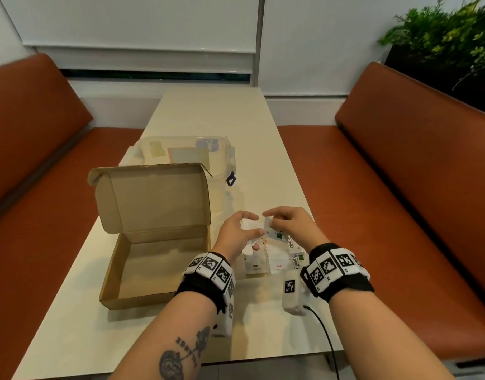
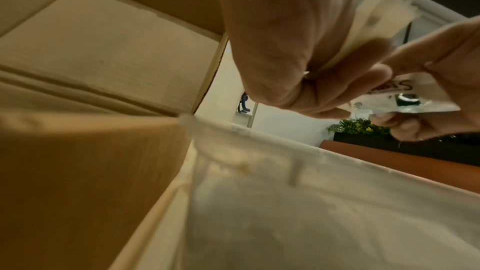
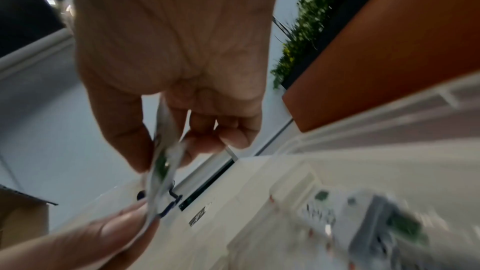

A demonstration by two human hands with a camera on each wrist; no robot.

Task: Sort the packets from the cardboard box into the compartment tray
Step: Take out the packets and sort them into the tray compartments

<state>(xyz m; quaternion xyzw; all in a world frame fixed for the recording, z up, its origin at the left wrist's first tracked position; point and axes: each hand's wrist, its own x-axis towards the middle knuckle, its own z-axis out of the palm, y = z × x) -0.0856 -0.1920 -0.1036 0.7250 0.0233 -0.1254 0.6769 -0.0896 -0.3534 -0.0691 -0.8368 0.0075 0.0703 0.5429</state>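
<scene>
A: Entry, hands. Your left hand (image 1: 237, 231) is curled round a small stack of white packets (image 2: 384, 19); the left wrist view shows their serrated ends fanning out past the palm. Your right hand (image 1: 289, 223) pinches one packet with a green mark (image 3: 162, 163) between thumb and forefinger. The two hands nearly meet above the tray.

B: Tray position?

A: The compartment tray (image 1: 284, 250) is clear plastic and sits near the desk's (image 1: 216, 116) right edge, towards your end, just beside the cardboard box (image 1: 153, 242). Packets already lie in it: one marked "Pepper" (image 1: 255, 266), one marked "Salt" (image 1: 279, 266), and narrow Stevia sticks (image 1: 295, 259) along its right side. You cannot tell the divider lines from the head view, since the hands cover most of it.

B: And the box?

A: It stands on the left half of the desk, lid (image 1: 153, 198) open and upright. Its visible floor looks bare, though the near wall hides part of it.

B: Anything else on the desk?

A: A clear plastic container with a blue clip (image 1: 186, 152) stands behind the box, touching the raised lid or just beside it; you cannot tell which. Orange benches (image 1: 400, 165) flank both long edges, and a green plant (image 1: 449, 42) stands beyond the far right corner.
</scene>
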